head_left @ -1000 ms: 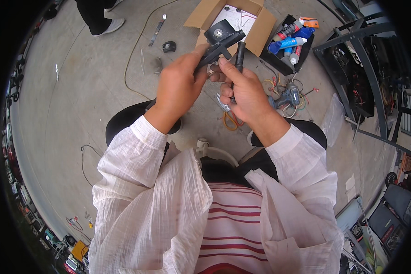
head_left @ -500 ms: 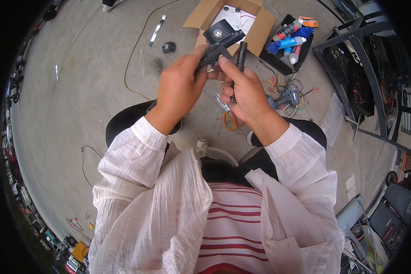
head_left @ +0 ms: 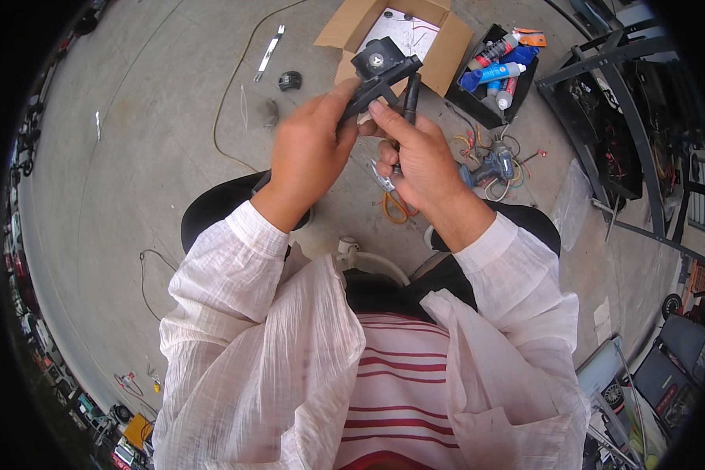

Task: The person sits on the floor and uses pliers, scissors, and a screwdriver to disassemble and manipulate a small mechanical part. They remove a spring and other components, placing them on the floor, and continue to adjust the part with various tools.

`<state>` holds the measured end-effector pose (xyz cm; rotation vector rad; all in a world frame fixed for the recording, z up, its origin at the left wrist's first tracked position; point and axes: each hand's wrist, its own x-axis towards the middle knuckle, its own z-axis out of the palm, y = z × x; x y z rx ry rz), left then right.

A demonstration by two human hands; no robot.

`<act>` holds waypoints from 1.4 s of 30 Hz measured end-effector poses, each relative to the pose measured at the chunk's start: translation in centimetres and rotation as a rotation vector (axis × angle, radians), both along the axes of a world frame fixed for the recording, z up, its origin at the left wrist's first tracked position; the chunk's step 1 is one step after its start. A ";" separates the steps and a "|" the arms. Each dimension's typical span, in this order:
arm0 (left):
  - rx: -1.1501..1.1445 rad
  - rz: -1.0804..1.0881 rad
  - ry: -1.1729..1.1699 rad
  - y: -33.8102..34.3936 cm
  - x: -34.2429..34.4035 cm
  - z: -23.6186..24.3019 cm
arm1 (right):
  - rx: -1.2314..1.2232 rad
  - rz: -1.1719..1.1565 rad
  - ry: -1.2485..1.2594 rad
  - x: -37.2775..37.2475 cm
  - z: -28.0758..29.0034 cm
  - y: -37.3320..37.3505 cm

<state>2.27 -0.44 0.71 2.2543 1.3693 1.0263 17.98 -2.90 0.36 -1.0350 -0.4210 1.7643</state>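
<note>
My left hand [head_left: 312, 145] is closed round the lower end of a black bracket-like part [head_left: 380, 82]. Its far end carries a squarish block with a round silver fitting in the face. My right hand [head_left: 424, 153] is wrapped about a slim black rod [head_left: 411, 100], which stands roughly upright beside the bracket. The right thumb and fingertips reach in against the bracket's near side; the exact contact there is hidden. Both hands are raised above the floor, between my knees. Beyond the right hand's wrist, orange-handled pliers [head_left: 395, 205] lie on the floor.
An open cardboard box [head_left: 453, 43] stands ahead, with a black bin [head_left: 486, 117] of tubes and bottles to its right. A blue power tool [head_left: 497, 166] sits among loose wires. A black metal frame [head_left: 642, 149] stands at right. A yellowish hose [head_left: 225, 110] curves along the left.
The black part has shifted slightly and its block has turned a little. The rod and my right fingers have moved slightly left. Both hands keep their grips.
</note>
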 end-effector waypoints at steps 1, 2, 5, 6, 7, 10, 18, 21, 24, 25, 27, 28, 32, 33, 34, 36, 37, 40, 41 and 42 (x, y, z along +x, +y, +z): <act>-0.012 0.005 0.004 -0.1 0.0 0.1 | -0.012 0.011 0.015 0.1 0.0 0.0; -0.024 0.011 0.009 -0.1 0.0 0.2 | -0.024 0.023 0.030 0.1 -0.1 -0.1; -0.008 0.024 -0.023 0.0 0.0 0.2 | -0.050 0.083 0.036 0.3 -0.2 -0.1; -0.010 0.023 -0.023 0.0 0.1 0.2 | -0.058 0.108 0.031 0.4 -0.3 0.0; -0.012 0.021 -0.024 0.0 0.1 0.3 | -0.030 0.099 0.021 0.4 -0.4 0.0; -0.019 0.019 -0.034 -0.1 0.2 0.3 | 0.034 0.063 -0.026 0.2 -0.8 -0.1; -0.047 0.029 -0.046 -0.2 0.0 0.5 | -0.081 0.073 0.083 0.3 0.0 0.1; -0.036 0.023 -0.052 -0.1 0.0 0.4 | -0.050 0.076 0.081 0.3 -0.2 0.0; -0.029 0.016 -0.041 -0.1 0.0 0.5 | 0.061 0.014 -0.002 0.1 -0.7 0.1; -0.032 0.016 -0.041 -0.2 0.1 0.6 | 0.071 0.007 -0.010 0.1 -0.9 0.1; -0.046 0.022 -0.044 -0.2 0.1 0.6 | 0.090 -0.006 -0.028 0.0 -1.2 0.2; -0.057 0.028 -0.048 -0.2 0.1 0.6 | 0.089 -0.009 -0.031 0.0 -1.3 0.1; -0.089 0.045 -0.109 -0.1 -0.1 0.4 | 0.078 -0.002 0.015 0.1 -1.1 0.0; -0.170 0.048 -0.155 -0.1 -0.1 0.5 | 0.072 0.003 0.041 0.1 -1.0 0.0; -0.252 0.051 -0.200 0.0 -0.1 0.6 | 0.059 -0.015 0.058 0.1 -0.9 0.0; -0.458 0.020 -0.397 0.2 -0.3 0.6 | 0.034 -0.050 0.091 -0.1 -0.8 0.1; -0.583 -0.014 -0.548 0.6 -0.6 0.4 | 0.049 -0.060 0.076 -0.1 -0.8 0.2; -0.823 -0.101 -0.791 1.1 -1.2 0.3 | 0.068 -0.083 0.066 0.5 -0.9 0.7; -0.882 -0.128 -0.836 1.2 -1.3 0.3 | 0.058 -0.085 0.087 0.7 -1.0 0.9; -0.932 -0.157 -0.892 1.1 -1.2 0.3 | 0.048 -0.086 0.107 0.8 -1.1 1.1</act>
